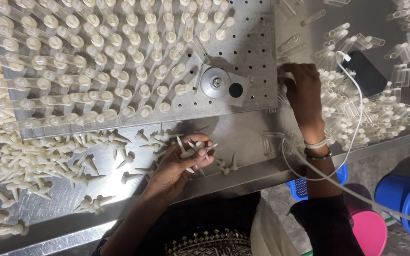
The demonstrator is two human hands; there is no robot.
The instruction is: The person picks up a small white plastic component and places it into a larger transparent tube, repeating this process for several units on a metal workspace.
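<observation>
My left hand [182,163] rests on the steel table [243,132], fingers closed around a few white pointed plastic tips [188,148]. More of these tips [39,163] lie scattered to its left. My right hand [303,90] reaches into a heap of clear plastic tubes [380,118] at the right edge of the perforated metal plate [255,52], its fingers curled on some tubes. The plate carries several rows of clear tubes with white tips fitted [96,61], standing on pegs.
A round metal knob [214,82] sits at the plate's near corner. A dark phone [367,72] with a white cable [357,128] lies among the tubes. Below the table edge are a blue basket [301,186], a pink tub [370,232] and blue buckets [406,196].
</observation>
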